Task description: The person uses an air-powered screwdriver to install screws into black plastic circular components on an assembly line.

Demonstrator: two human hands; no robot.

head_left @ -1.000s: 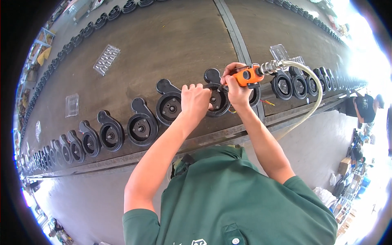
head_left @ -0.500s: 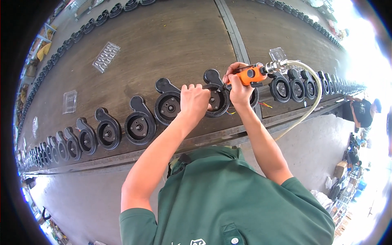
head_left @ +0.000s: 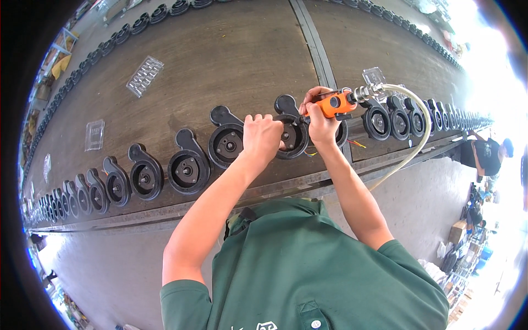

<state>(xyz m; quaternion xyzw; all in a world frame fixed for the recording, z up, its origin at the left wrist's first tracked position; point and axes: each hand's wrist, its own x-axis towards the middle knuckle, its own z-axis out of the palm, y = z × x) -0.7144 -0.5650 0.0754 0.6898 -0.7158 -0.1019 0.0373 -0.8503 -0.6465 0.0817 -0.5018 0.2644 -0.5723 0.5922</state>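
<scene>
An orange pneumatic screwdriver (head_left: pixel 334 104) lies sideways in my right hand (head_left: pixel 323 124), whose fingers wrap round its body. Its dark tip points left, at the rim of a round black housing (head_left: pixel 298 140) with a metal shaft in the middle. My left hand (head_left: pixel 263 136) is closed on that housing's left side; the thumb reaches inside, and the fingertips are partly hidden. Another black housing (head_left: pixel 342 133) sits just right of it, mostly behind my right hand, with thin coloured wires (head_left: pixel 356 144) beside it.
Similar housings, such as this one (head_left: pixel 188 168), line the near edge of the brown table (head_left: pixel 220 60) on both sides. A pale air hose (head_left: pixel 423 132) loops from the screwdriver down past the edge. Clear plastic trays (head_left: pixel 145 76) lie farther back. Another person (head_left: pixel 487 154) stands far right.
The screwdriver and my right hand have shifted very slightly. My left hand stays on the same housing.
</scene>
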